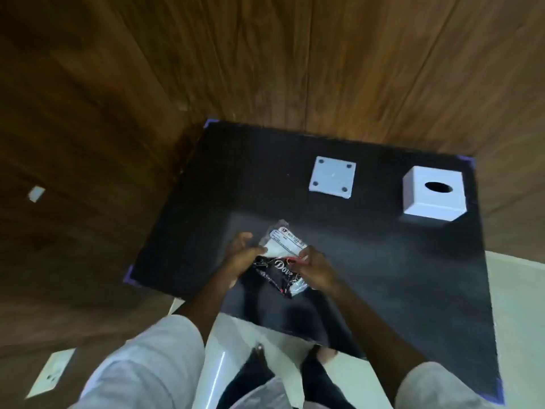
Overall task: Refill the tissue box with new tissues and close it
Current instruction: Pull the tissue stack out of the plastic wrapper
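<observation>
Plastic wrap on the tissue pack (280, 261) looks thin, slick and crinkly, so the pack should be light and squashy; pinching a loose end of the film seems the best hold. It is black with white lettering and a pale label, held above the near middle of the dark worktop (383, 261). Left hand (240, 258) and right hand (317, 268) both grip it, apparently tearing. White tissue box (435, 194) and its base plate (331, 177) sit far right.

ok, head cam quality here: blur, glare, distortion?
Head view: soft all over, motion blur on the hands; tissue pack print barely legible. Wide-angle bends the black table edges. Pale sheen on the table centre. White tissue box and base plate bright, not clipped.
</observation>
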